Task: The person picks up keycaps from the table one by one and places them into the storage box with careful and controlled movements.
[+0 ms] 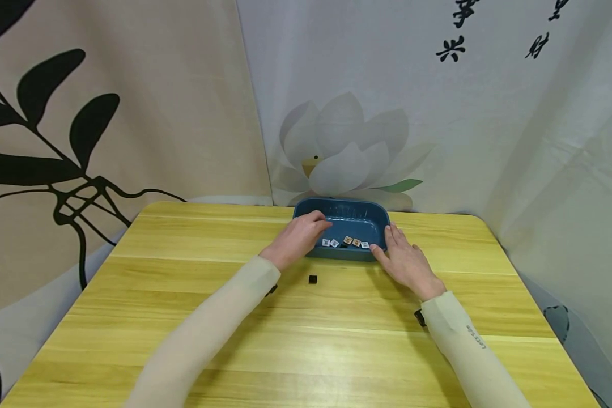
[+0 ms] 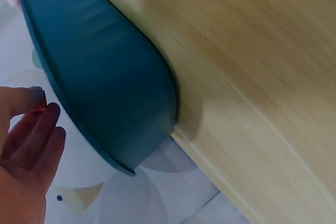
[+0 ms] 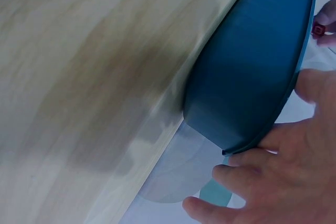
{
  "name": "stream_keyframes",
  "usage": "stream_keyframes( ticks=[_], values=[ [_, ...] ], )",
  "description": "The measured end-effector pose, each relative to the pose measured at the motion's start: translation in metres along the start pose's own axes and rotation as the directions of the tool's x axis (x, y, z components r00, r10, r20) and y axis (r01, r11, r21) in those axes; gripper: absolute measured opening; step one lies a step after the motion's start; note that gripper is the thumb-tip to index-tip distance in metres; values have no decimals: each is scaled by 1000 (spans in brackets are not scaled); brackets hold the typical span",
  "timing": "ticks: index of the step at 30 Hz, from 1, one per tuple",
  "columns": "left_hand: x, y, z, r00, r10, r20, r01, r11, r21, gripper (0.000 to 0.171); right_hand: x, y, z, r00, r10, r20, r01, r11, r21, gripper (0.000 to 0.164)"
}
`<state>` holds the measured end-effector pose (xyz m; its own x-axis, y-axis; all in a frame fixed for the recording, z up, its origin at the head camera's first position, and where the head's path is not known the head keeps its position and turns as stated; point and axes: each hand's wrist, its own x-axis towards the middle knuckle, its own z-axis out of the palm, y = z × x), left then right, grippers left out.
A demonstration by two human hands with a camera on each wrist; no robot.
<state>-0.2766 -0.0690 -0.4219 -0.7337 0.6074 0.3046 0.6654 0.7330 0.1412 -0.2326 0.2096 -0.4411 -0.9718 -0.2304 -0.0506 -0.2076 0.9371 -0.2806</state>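
A blue rectangular basin (image 1: pixel 349 255) stands at the table's far edge. Over its left side is my left hand (image 1: pixel 300 235), pinching a small red square block (image 3: pixel 318 30) between thumb and fingertips. In the left wrist view only a red sliver of that block (image 2: pixel 43 101) shows. My right hand (image 1: pixel 405 260) rests at the basin's right front corner, fingers nearly straight and spread along the rim, thumb at the front rim. Several small square blocks (image 1: pixel 356 242) with white and orange-brown marked faces lie along the front inside the basin, with a dark one (image 1: pixel 344 246) among them.
A small black cube (image 1: pixel 313 279) sits on the wooden table (image 1: pixel 306 340) in front of the basin. Behind the far edge hangs a printed curtain (image 1: pixel 347 68) with a lotus flower and dark leaves.
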Motion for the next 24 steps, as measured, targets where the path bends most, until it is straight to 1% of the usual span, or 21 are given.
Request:
stream_keyframes(
  ticks=[3,7,12,18,21,24],
  values=[
    [8,-2,6,999,-37,35,38,999,-9,31,0,0,0,1000,-1,-1,1,1000,-4,84],
    [17,-4,13,996,-60,73,60,998,1,27,0,1,-1,1000,0,-1,0,1000,-5,84],
    [26,-7,18,989,-92,118,91,996,16,26,0,1,-1,1000,-2,3,2,1000,-3,84],
    [33,-8,20,981,-111,157,104,993,56,24,0,1,0,1000,-4,-1,4,1000,1,84],
    [35,-9,22,975,-126,184,113,990,79,21,0,1,0,1000,-2,-2,2,1000,1,84],
    [36,-10,23,968,-145,204,131,988,80,20,1,1,0,1000,-1,-1,1,1000,-1,84]
  ],
)
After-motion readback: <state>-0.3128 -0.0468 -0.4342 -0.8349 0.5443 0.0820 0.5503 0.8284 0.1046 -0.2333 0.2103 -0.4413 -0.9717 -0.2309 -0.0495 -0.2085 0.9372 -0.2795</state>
